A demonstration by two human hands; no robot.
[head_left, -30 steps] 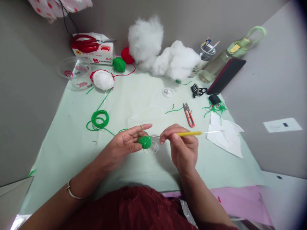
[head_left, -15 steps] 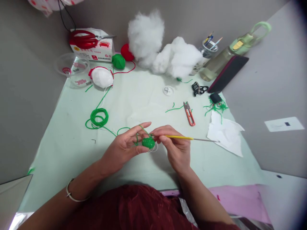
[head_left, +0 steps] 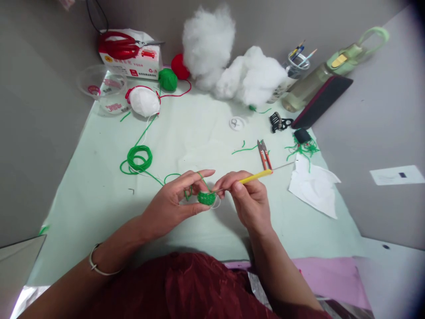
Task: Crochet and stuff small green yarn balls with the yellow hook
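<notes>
My left hand (head_left: 174, 201) pinches a small green crochet piece (head_left: 206, 197) between thumb and fingers, with the forefinger stretched out and green yarn running over it. My right hand (head_left: 247, 195) grips a yellow-handled crochet hook (head_left: 257, 176), its metal tip at the green piece. The yarn trails left to a loose green coil (head_left: 138, 160) on the pale green mat (head_left: 99, 199).
Red thread snips (head_left: 264, 154) lie just beyond my right hand, white paper (head_left: 314, 188) to the right. At the back: white stuffing (head_left: 232, 66), green (head_left: 168, 79) and red (head_left: 179, 66) yarn balls, a box with red scissors (head_left: 128, 53), a bottle (head_left: 318, 75), a dark phone (head_left: 327, 101).
The hook's handle has swung from pointing right to angling up and to the right. Both hands stay together on the green piece; the view has shifted slightly.
</notes>
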